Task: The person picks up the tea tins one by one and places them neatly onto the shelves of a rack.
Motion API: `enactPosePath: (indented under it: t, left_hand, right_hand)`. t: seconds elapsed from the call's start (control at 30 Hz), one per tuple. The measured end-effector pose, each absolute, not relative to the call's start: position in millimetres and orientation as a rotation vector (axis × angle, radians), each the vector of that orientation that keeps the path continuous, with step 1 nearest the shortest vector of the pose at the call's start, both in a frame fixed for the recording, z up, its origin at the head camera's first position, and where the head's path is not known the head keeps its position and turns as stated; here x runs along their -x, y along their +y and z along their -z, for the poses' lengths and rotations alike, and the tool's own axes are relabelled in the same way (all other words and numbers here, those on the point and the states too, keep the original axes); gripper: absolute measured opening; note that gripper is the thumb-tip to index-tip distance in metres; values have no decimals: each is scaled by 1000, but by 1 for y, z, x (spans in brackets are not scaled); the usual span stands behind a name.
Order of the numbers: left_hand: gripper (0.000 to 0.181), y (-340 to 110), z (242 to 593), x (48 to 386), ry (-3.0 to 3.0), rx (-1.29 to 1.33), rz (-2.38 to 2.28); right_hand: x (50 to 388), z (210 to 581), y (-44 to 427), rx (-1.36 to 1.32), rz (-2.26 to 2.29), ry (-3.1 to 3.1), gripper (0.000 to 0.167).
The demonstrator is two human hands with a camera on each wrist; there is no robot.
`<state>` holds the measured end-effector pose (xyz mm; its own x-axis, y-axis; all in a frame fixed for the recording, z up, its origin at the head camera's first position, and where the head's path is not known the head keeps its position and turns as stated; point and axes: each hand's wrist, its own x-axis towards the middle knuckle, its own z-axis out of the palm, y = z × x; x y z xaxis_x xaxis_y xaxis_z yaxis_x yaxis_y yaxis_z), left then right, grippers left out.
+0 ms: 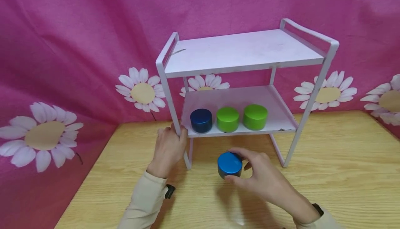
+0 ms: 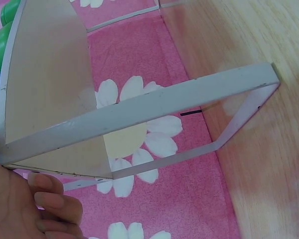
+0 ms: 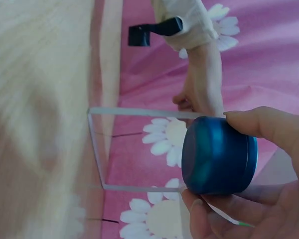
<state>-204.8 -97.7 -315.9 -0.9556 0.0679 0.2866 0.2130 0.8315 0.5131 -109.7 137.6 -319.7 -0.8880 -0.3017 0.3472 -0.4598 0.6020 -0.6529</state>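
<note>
A round blue tin [image 1: 229, 165] is pinched between the thumb and fingers of my right hand [image 1: 265, 177], raised above the table in front of the rack. The right wrist view shows the same blue tin [image 3: 219, 155] tilted on its side in that camera. My left hand [image 1: 170, 144] grips the white two-tier rack [image 1: 243, 51] at its front left leg, level with the lower shelf, fingers curled [image 2: 60, 204]. Along the front of that lower shelf stand a dark blue tin [image 1: 201, 120], a green tin [image 1: 227, 119] and a second green tin [image 1: 255, 117].
The rack's right front leg [image 1: 304, 118] slopes down to the wooden table [image 1: 337, 173]. The upper shelf carries side handles [image 1: 309, 31]. A pink cloth [image 1: 78, 48] with white flowers hangs behind the rack and along the left side.
</note>
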Motion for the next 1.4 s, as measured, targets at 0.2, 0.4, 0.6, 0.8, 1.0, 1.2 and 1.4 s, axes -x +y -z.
enactPosePath:
  t: [0.2,0.4,0.6,0.8,1.0,1.2,1.4]
  left_hand:
    - [35,-94,314,206,-2743,231,824]
    - [37,-94,313,205,-2761,218,829]
    - [37,-96,314,204,-2770,197,825]
    - [38,-96,314,205,-2772,197,820]
    - [38,-95,314,205,-2750,192,799]
    - [38,-95,316,204,-2741,196,786]
    - [39,-97,316,204,-2753,175,800]
  right_hand:
    - [110,304,153,-514,-1143,-2613,56]
    - [109,293,169,-456,-1128,-2594,58]
    - [110,285,185,-367,-1120,-2578,59]
    - [112,283,194,-349,-1014,-2502,58]
    - [113,281,199,-302,-977,-2494,58]
    - [112,278,205,-273,-972,-2496,56]
    - [116,278,214,-227,-917,-2445,59]
